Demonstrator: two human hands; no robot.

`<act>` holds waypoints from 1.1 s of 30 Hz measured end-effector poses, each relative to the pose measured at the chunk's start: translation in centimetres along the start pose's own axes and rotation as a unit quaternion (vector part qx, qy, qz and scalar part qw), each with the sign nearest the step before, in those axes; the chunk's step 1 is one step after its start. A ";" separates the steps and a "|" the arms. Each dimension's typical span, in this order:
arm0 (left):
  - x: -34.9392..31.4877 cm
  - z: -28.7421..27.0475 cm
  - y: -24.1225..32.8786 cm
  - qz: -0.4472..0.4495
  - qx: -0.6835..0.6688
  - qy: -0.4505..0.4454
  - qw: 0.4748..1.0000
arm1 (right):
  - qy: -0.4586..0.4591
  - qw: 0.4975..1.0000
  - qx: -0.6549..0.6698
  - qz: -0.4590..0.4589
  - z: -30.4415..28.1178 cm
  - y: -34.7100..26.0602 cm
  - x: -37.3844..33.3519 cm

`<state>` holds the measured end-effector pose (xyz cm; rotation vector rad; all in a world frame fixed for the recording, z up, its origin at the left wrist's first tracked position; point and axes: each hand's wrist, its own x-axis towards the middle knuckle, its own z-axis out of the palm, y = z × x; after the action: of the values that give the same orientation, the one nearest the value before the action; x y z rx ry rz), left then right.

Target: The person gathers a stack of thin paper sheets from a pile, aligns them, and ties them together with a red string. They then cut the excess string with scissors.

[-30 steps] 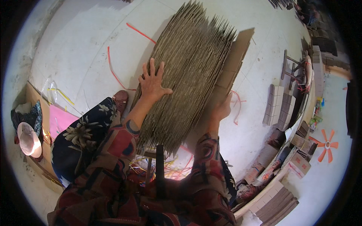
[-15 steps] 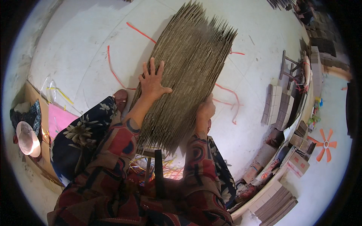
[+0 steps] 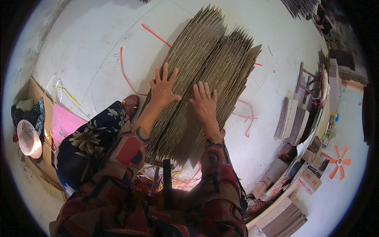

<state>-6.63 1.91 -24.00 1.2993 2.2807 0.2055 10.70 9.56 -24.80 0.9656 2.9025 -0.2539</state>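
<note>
Cardboard stack (image 3: 185, 114) sits mid-scene, in front of the person, sheets on edge, long axis running from near-left to far-right. Left hand (image 3: 162, 93) on its left part, fingers splayed wide, palm down. Right hand (image 3: 205, 104) on its right part, fingers extended and set closer together, palm down too. Both grips loose, resting on top of the sheet edges. Groove splits the stack lengthwise, widening to a notch at the far end; edges jagged far and near, a few sheets jutting out at far right. Room to move: pale floor (image 3: 94, 47) spreads left, far and right of the stack, red strap (image 3: 125, 75) lying on it at left, another curled at right. Tighter at near-left: brown shoe (image 3: 130, 106) just beside the stack's edge. Near end: dark upright bar (image 3: 167, 179) and tangled strips (image 3: 185, 179). Right side lined with wooden stool (image 3: 304, 81), folded cardboard bundles (image 3: 286, 116) and other clutter. Containers: small cardboard box (image 3: 310, 181) at near right, contents cannot be told; clear plastic bag (image 3: 55, 85) at left, yellow strip by it, inside or behind unclear. Pale hat (image 3: 29, 138) farther left, against cardboard panel (image 3: 46, 118).
</note>
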 end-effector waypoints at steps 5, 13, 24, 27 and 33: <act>0.3 -0.2 -0.5 -0.014 -0.008 -0.003 1.000 | -0.005 0.999 0.011 0.041 -0.7 0.0 0.2; 0.2 -0.3 0.1 -0.018 -0.016 -0.015 1.000 | 0.027 0.997 0.040 0.063 -1.8 0.7 0.3; 0.0 0.4 0.0 -0.012 0.000 0.025 1.000 | -0.046 0.996 -0.005 0.074 0.2 0.3 0.5; 0.2 -0.2 1.2 -0.007 -0.026 -0.004 1.000 | -0.125 0.959 0.100 0.232 -0.5 -1.2 1.1; 0.2 0.8 -1.8 0.004 -0.071 0.068 0.995 | -0.053 0.873 0.366 0.317 -0.9 -4.8 2.4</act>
<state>-7.70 0.97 -25.42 1.2552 2.3253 0.4640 5.87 7.31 -23.52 1.8401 2.1889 -1.3375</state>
